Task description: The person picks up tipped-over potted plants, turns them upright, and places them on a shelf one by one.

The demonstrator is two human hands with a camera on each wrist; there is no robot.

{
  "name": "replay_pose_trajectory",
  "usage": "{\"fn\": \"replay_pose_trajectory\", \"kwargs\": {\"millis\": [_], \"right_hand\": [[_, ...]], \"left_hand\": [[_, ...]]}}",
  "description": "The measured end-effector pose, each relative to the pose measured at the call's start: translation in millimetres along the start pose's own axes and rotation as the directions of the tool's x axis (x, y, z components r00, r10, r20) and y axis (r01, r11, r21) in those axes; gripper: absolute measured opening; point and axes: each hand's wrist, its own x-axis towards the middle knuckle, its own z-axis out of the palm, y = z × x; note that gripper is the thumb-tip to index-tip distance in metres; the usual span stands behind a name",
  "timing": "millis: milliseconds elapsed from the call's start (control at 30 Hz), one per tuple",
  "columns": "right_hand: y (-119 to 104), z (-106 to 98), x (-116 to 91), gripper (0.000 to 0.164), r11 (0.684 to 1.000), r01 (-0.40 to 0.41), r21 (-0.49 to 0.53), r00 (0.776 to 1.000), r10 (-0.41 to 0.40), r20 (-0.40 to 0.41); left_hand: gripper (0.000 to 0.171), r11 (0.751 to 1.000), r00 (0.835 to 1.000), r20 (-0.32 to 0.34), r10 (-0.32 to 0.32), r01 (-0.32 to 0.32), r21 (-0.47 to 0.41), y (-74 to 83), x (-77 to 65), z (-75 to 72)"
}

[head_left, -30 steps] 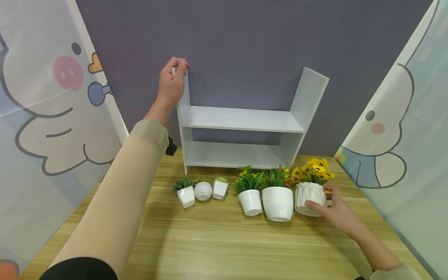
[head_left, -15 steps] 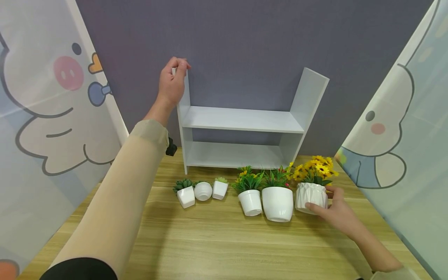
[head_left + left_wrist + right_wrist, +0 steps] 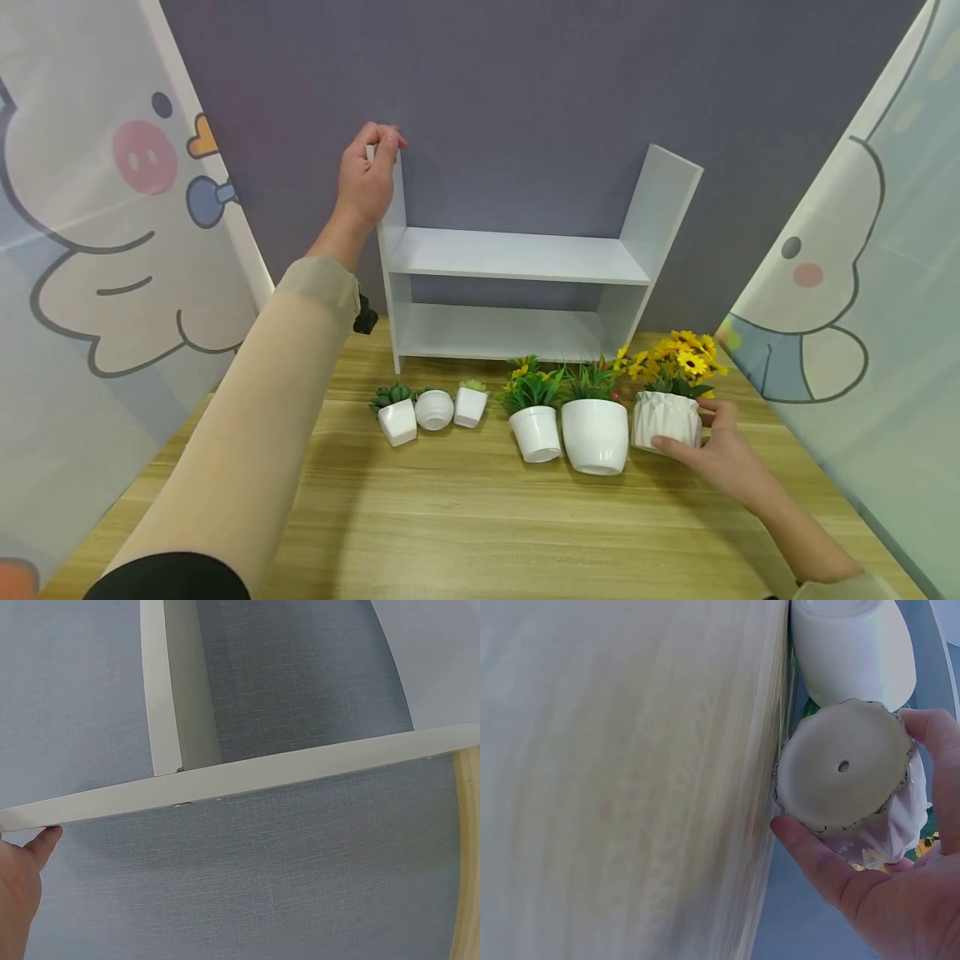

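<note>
My left hand (image 3: 365, 179) grips the top of the left side panel of a white two-tier shelf (image 3: 517, 254). In the left wrist view the thumb (image 3: 45, 844) presses against the panel's edge. My right hand (image 3: 723, 454) holds a white fluted flower pot (image 3: 666, 419) with yellow flowers (image 3: 675, 358), thumb on the near side and fingers round the right. Seen from the right wrist, the pot's base (image 3: 840, 765) with its small hole faces the camera. Whether it touches the table cannot be told. Just left lies a larger smooth white pot (image 3: 595, 437) with green and red plants.
A smaller white pot (image 3: 536, 435) with grass and yellow blooms lies beside the large one. Farther left, in front of the shelf, are three tiny succulent pots: a square one (image 3: 397, 422), a round one (image 3: 433, 410) and another square one (image 3: 470, 407). A grey wall (image 3: 525, 100) stands behind.
The fluted pot has risen and tipped a little more upright in my right hand, its flowers shifting slightly up and right. My left hand has stayed on the shelf panel.
</note>
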Motion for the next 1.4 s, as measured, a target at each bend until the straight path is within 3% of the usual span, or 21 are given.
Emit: {"fn": "replay_pose_trajectory", "kwargs": {"millis": [400, 600, 800, 1400], "right_hand": [[-1.9, -0.7, -1.5, 0.103, 0.998, -0.017, 0.067, 0.999, 0.013, 0.047], [-6.0, -3.9, -1.8, 0.115, 0.997, -0.082, 0.014, 0.991, 0.08, 0.103], [-8.2, -5.8, -2.6, 0.112, 0.996, -0.067, -0.055, 0.986, 0.074, 0.149], [-5.9, -1.7, -10.0, 0.107, 0.995, -0.1, -0.013, 0.988, 0.1, 0.115]], "left_hand": [[0.029, 1.0, 1.0, -0.009, -0.004, 0.004, 0.02, -0.3, 0.6, -1.1], [0.03, 1.0, 1.0, -0.009, -0.006, 0.007, 0.021, -0.9, 0.8, -2.5], [0.03, 1.0, 1.0, -0.007, -0.002, 0.002, 0.014, -1.3, 0.6, -3.2], [0.033, 1.0, 1.0, -0.01, 0.002, -0.002, 0.011, -0.6, 1.5, -2.2]]}}
